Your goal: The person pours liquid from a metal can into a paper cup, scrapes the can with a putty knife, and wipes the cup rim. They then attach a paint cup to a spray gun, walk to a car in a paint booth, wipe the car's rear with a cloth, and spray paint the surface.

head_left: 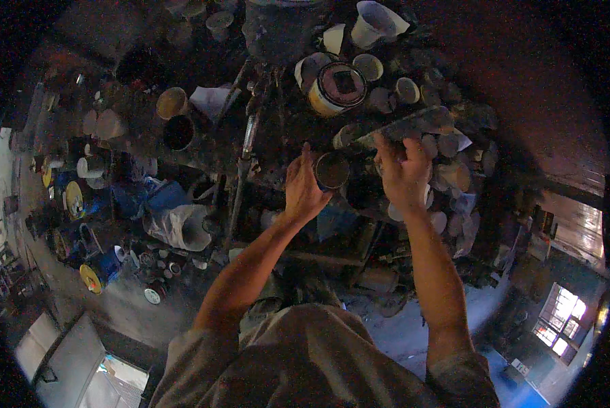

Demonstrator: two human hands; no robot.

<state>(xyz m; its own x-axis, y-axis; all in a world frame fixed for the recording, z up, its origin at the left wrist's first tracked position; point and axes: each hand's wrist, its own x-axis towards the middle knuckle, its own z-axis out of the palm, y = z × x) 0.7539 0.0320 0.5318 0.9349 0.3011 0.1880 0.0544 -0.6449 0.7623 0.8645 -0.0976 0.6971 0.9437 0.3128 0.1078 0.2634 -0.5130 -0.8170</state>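
Observation:
My left hand [303, 190] is wrapped around the side of a small round can [333, 171], whose dark brown top faces up. To its right, my right hand [405, 178] is stretched forward with bent fingers spread apart, and nothing shows between them. Its fingertips are close to a long, flat, dusty strip [413, 124] lying across the clutter; whether they touch it is hard to see in the dim light. Beyond both hands stands a larger paint tin [337, 88] with a stained reddish lid and a yellowish side.
Used paper cups [407, 90] and small pots crowd the bench on the right. A white bucket-like container [373, 27] lies at the far side. Left of my hands are a dark round pot [178, 132], an upright metal rod [249, 136], a crumpled bag [182, 226] and blue drums [101, 268].

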